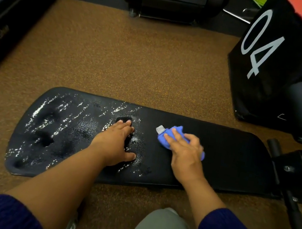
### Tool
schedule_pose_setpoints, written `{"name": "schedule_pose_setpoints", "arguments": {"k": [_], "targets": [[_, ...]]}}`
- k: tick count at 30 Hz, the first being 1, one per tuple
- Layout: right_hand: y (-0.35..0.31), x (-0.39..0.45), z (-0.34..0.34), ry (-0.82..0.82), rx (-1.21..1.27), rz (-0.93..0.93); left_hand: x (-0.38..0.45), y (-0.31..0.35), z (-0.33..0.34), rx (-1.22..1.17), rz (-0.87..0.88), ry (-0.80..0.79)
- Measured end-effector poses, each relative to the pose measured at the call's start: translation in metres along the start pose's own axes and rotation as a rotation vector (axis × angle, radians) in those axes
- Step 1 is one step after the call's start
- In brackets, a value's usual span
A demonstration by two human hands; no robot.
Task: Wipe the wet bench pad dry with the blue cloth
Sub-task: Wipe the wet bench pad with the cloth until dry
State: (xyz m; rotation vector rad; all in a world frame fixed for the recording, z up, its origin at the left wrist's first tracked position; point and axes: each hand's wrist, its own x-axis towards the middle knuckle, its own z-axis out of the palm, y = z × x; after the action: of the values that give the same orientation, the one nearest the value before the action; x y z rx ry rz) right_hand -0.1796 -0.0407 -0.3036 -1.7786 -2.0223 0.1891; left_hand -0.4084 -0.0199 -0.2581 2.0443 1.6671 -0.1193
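Wiping is under way on the pad [229, 158], a long black cushion lying across brown speckled floor [115, 57]. The right hand [184, 150] presses the cloth [170, 136] flat near the middle of the pad, fingers spread over it and curled slightly to keep hold of the bunched fabric; a white tag sticks out at the cloth's left end. The left hand [117, 142] rests open, palm down, on the pad just left of the cloth, gripping nothing and likely steadying the cushion.

Water glistens in streaks and beads from the left hand out to the pad's left end and along its far edge there. The right half looks matte and probably dry already, so roughly half the job seems left.

To do it well, the cloth should travel leftward in long overlapping strokes from far edge to near edge, with firm pressure into the dimples where water pools. The left hand sits on wet ground and would need to lift clear. Refolding the cloth to a dry face should help avoid smearing.
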Motion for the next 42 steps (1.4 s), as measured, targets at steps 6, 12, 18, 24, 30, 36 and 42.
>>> {"name": "schedule_pose_setpoints", "arguments": {"k": [6, 12, 18, 24, 30, 36, 42], "targets": [[0.002, 0.055, -0.014, -0.109, 0.012, 0.463, -0.003, -0.008, 0.000, -0.039, 0.048, -0.004], [-0.020, 0.076, -0.002, -0.074, 0.020, 0.278, -0.007, -0.027, -0.004, -0.077, 0.050, 0.102], [-0.005, 0.084, 0.004, -0.228, -0.220, 0.198, -0.010, -0.052, -0.009, -0.036, -0.101, 0.129], [-0.024, 0.091, 0.025, -0.111, -0.138, 0.324, -0.011, -0.056, -0.015, -0.021, -0.149, 0.061], [-0.074, 0.115, 0.054, -0.141, -0.086, 0.211, -0.009, -0.055, -0.016, -0.019, -0.161, 0.046], [-0.102, 0.131, 0.070, -0.294, 0.016, -0.088, -0.008, -0.057, -0.014, -0.042, -0.155, 0.066], [-0.067, 0.122, 0.061, -0.147, -0.178, 0.122, -0.008, -0.060, -0.013, -0.016, -0.144, 0.045]]}}
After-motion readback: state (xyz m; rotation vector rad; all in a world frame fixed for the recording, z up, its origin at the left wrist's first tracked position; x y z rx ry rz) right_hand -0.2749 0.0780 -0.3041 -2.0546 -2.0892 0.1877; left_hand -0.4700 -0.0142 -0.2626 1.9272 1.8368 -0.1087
